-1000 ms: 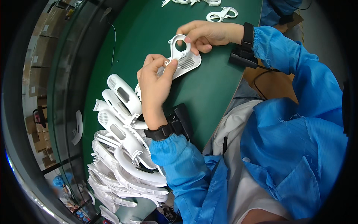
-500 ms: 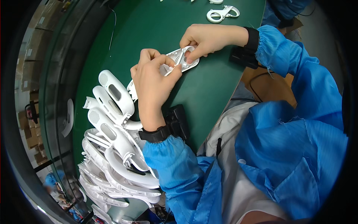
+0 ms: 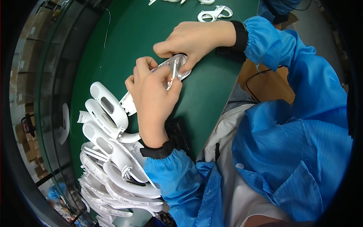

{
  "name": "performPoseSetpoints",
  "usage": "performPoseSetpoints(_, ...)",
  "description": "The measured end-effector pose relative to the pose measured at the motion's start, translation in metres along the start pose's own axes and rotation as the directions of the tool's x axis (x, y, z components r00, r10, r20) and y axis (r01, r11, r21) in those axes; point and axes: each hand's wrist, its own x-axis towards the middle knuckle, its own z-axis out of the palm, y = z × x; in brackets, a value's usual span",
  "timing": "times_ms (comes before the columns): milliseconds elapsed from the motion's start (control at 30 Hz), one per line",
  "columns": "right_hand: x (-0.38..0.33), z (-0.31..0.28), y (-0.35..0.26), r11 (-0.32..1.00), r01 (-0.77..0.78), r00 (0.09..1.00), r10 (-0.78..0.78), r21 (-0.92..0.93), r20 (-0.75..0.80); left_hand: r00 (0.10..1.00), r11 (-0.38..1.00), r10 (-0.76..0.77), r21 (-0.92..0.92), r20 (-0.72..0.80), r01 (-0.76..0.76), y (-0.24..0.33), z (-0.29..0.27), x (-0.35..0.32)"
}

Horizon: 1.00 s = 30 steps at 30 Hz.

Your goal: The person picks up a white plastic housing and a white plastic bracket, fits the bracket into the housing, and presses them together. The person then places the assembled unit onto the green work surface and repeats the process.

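Note:
A long white plastic shell [image 3: 172,66] with a perforated grille at its far end lies between my two hands, its hollow inner side up. My left hand [image 3: 154,92] is closed around its middle, with thumb and fingertips at a thin white strip inside the shell. My right hand [image 3: 198,39] grips the far end; its thumb presses into the shell, and the other fingers bend over the far rim. The shell's notched near end shows past my left hand, but its middle is hidden under that hand.
Left of my left forearm is a pile of white plastic shells [image 3: 107,145] with grilles and oval windows. White ring-shaped frames [image 3: 214,14] lie at the far side of the green table [image 3: 211,98]. A dark rail [image 3: 47,113] borders the left, with cardboard boxes [image 3: 30,56] beyond.
Both hands and the shell have shifted left and slightly nearer in the view. My right fingers have moved over the shell's far rim, toward my left hand.

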Motion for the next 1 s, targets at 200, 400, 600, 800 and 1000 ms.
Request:
performPoseSetpoints(200,0.001,0.007,-0.002,0.999,-0.039,0.998,0.041,-0.035,0.041,0.945,0.938,-0.325,0.132,0.023,0.32,0.02,-0.007,0.006)
performPoseSetpoints(400,0.004,0.005,0.007,0.987,-0.084,0.987,0.063,0.136,0.149,0.893,0.901,-0.413,0.223,0.182,0.371,0.02,-0.011,0.012)
performPoseSetpoints(600,0.011,0.003,0.009,0.991,-0.004,0.991,-0.014,0.134,0.132,0.934,0.927,-0.34,0.204,0.111,0.313,0.012,-0.007,0.011)
performPoseSetpoints(800,0.01,-0.021,0.063,0.823,-0.205,0.974,0.226,0.53,0.026,0.791,0.995,0.014,0.09,-0.612,0.052,0.008,0.001,0.012)
performPoseSetpoints(1000,0.102,-0.025,0.091,0.611,-0.399,0.86,0.508,0.684,0.048,0.841,0.995,-0.096,-0.068,-0.532,0.07,-0.024,0.04,0.004)
